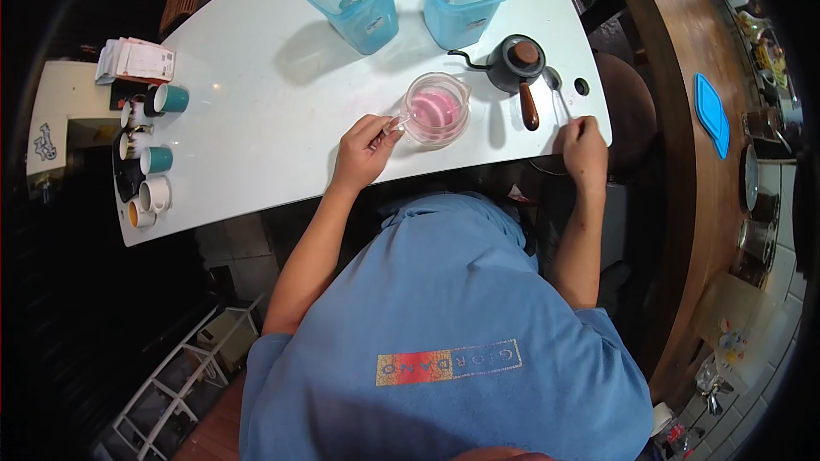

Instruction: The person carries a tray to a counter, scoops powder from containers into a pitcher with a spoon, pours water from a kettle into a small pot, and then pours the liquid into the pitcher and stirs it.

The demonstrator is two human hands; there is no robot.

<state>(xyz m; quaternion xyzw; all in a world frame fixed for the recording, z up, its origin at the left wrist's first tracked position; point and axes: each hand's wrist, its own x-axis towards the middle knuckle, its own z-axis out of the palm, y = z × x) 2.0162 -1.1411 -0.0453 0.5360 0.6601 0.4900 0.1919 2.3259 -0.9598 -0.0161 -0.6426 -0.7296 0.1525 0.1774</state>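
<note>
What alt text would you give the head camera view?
Seen from above, a person's left hand holds the handle of a glass cup of pink liquid on a white table, while the right hand holds a spoon beside a black kettle.

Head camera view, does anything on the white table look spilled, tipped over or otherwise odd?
No spill shows. The glass pitcher of pink liquid stands upright, its handle pinched by the left hand; the right hand holds a spoon. Only the mugs at the table's left edge lie on their sides, in a neat row.
</note>
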